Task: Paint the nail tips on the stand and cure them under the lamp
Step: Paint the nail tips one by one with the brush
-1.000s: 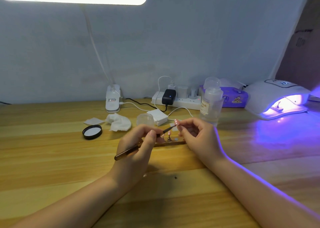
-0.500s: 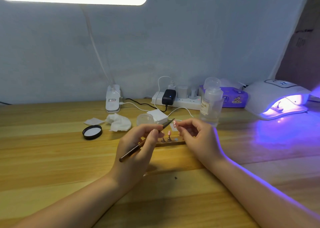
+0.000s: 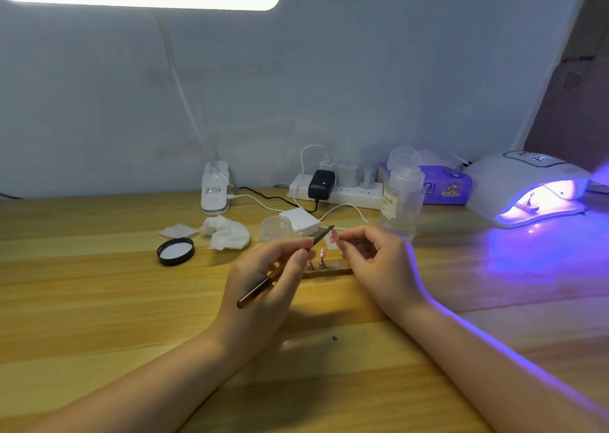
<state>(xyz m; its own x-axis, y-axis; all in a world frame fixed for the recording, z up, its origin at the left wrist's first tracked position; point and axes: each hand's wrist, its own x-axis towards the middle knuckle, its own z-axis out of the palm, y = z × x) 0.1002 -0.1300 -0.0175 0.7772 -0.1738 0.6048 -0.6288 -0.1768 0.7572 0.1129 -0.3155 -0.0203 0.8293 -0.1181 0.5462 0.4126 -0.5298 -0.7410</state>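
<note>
My left hand [image 3: 263, 287] grips a thin brown brush [image 3: 283, 266], its tip angled up and right toward a pink nail tip [image 3: 333, 236]. My right hand [image 3: 372, 264] pinches that nail tip just above the table. Below and between the hands lies a low wooden stand [image 3: 324, 269] with small pegs; one peg carries another pink nail tip [image 3: 322, 253]. At the far right the white curing lamp [image 3: 524, 182] glows violet, with a small piece inside it.
Behind the hands stand a clear open jar [image 3: 276, 228], a black lid [image 3: 175, 251], crumpled wipes [image 3: 227, 233], a white pad [image 3: 300, 221], a pump bottle [image 3: 402, 195], a power strip [image 3: 339, 189] with cables, a purple tissue pack [image 3: 445, 182] and a desk lamp base [image 3: 215, 192].
My left hand tilted the brush so its tip rose toward the nail tip. My right hand lifted slightly with the nail tip. The stand stayed put.
</note>
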